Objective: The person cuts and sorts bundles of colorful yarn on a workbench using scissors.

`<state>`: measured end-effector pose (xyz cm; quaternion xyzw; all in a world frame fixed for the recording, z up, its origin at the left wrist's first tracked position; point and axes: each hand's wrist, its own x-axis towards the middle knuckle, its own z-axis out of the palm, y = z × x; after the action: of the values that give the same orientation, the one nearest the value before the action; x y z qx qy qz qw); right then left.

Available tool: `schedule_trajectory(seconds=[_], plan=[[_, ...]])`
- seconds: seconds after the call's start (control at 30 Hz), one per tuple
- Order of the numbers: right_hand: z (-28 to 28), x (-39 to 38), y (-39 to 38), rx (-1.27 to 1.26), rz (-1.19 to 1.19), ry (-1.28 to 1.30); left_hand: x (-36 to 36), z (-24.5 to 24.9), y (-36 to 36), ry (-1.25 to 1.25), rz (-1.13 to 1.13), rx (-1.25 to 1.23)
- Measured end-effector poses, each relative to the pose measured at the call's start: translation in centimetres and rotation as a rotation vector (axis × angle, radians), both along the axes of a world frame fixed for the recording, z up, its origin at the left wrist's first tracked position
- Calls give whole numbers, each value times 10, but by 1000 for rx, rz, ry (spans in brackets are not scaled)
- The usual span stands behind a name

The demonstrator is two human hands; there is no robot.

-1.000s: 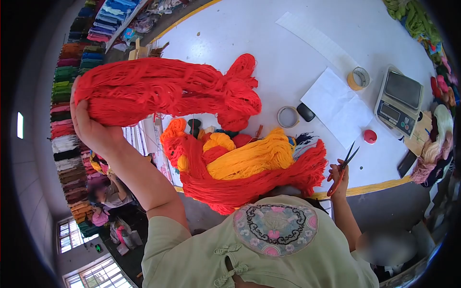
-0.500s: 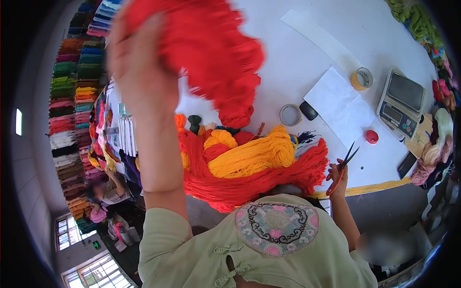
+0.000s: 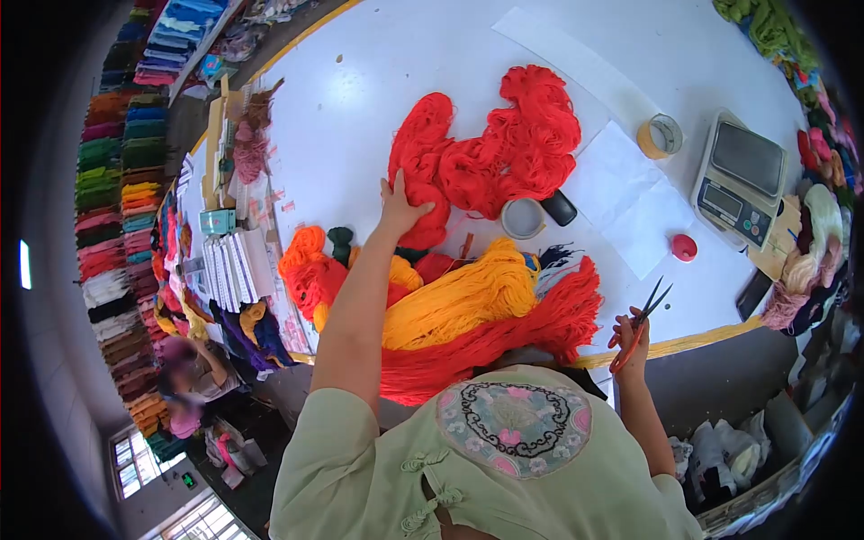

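Observation:
A tangled red yarn skein (image 3: 477, 171) lies in a loose U shape on the white table. Against its lower left lobe rests my left hand (image 3: 400, 214), thumb and fingers spread apart. My right hand (image 3: 632, 337) grips red-handled scissors (image 3: 627, 349) at the table's front edge, their dark blades parted and pointing up and away. Between my arms lie a yellow yarn hank (image 3: 468, 301) and a long red yarn hank (image 3: 504, 346), close to my body. My left forearm hides part of this pile.
Tape rolls (image 3: 661, 137), a black mouse-like object (image 3: 559, 209), white paper (image 3: 634, 211), a digital scale (image 3: 742, 180) and a small red round object (image 3: 683, 247) sit to the right. Booklets (image 3: 236, 270) lie left. Another person (image 3: 193, 378) is beyond the left edge, near yarn racks.
My left hand has brought the red skein down from the air onto the table, and its fingers have spread. My right hand still holds the scissors in nearly the same place.

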<state>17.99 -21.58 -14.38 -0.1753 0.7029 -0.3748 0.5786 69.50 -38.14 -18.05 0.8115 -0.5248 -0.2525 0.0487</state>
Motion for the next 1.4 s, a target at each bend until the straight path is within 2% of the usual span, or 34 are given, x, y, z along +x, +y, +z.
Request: schedule_trajectory(seconds=[0.03,0.13,0.17,0.27,0.33,0.43,0.53,0.57,0.67,0.77,1.07,1.17,1.27,1.3,1.4], plan=[[3,1,-2,-2,-4,3,-1,-9,6,-53,-90,-179],[2,2,-4,3,-7,10,10,2,-8,168,88,64],[2,3,-5,6,5,27,6,8,-12,128,117,-51],[-3,5,-5,18,-5,10,6,37,-43,509,225,-246],[-3,9,-6,29,-7,-6,-28,82,-66,606,191,-481],[-2,15,-9,22,-3,-27,-69,109,-91,635,-58,-852],[1,19,-11,27,25,-31,-92,108,-98,215,-343,-775],[-1,17,-8,19,43,-32,-97,98,-95,188,-402,-622],[-1,9,-1,15,65,-24,-97,19,-68,70,-548,-153],[-4,0,7,40,49,14,-133,37,-46,119,-429,30],[-6,4,3,97,44,16,-143,2,-22,-317,-511,-134],[-2,5,2,73,45,22,-141,-5,-25,-405,-527,-120],[-2,1,6,61,55,39,-117,-12,-48,-160,-428,-134],[-4,-3,10,62,43,35,-117,3,-53,-67,-352,-168],[-13,-10,19,58,2,35,-88,25,-59,525,-99,-260]])
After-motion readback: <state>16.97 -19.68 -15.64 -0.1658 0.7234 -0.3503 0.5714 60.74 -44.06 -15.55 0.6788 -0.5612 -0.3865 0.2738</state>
